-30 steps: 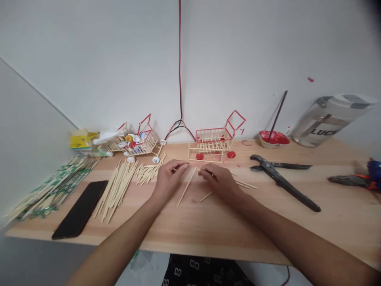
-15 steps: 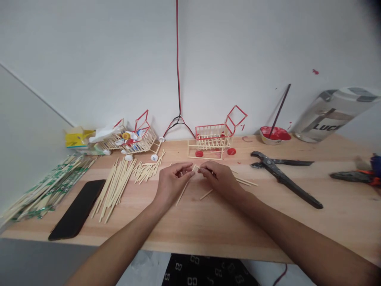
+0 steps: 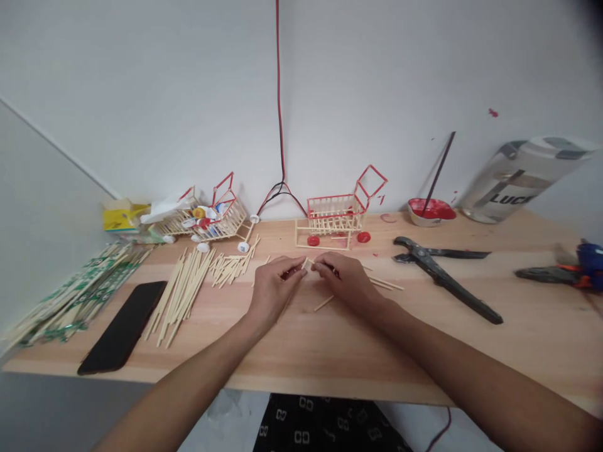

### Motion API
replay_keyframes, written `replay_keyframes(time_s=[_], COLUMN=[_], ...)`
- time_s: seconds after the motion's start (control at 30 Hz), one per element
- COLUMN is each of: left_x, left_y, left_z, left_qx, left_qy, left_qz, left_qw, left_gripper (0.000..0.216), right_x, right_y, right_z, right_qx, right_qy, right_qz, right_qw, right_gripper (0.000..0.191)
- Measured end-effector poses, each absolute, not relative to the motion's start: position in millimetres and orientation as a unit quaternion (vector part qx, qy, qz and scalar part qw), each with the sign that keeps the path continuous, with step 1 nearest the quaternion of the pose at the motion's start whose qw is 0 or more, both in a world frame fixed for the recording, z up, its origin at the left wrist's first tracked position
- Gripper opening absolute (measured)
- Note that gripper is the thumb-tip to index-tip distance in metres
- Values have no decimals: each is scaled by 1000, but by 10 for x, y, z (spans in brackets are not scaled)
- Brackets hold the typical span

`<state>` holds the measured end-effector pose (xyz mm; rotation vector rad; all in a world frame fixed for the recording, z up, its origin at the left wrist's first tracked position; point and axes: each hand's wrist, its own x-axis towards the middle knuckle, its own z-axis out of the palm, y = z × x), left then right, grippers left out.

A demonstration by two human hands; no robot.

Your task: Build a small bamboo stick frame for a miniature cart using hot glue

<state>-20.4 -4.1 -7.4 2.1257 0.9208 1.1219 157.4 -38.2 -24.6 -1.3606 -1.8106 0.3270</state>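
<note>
head view | left hand (image 3: 272,290) and right hand (image 3: 346,281) meet fingertip to fingertip, both pinched on one thin stick (image 3: 306,265) | stick lies between the thumbs, long axis slanting back toward the left wrist, equally near both | loose short stick (image 3: 324,304) just below the right palm | pliers (image 3: 445,276) well right

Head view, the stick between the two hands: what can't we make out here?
- How the thin wooden stick is pinched: the fingers of the left hand and right hand cover its ends.
- Silver container: its label is blurred and partly turned away.
- Blue and orange tool: blurred at the right edge.
- Contents of the left model cart: too small.
</note>
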Motion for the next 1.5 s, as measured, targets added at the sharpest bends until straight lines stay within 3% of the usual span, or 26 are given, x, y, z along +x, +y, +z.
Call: replay_keyframes(time_s=[1.5], left_x=[-200], left_y=[-46], left_z=[-102], left_qx=[820], left_qy=[328], left_qz=[395], left_qw=[253], left_gripper=[19], right_x=[1609], right_y=[-359], right_z=[-340], right_qx=[-516], right_qy=[-737], right_qz=[128], right_qw=[417], right_gripper=[21])
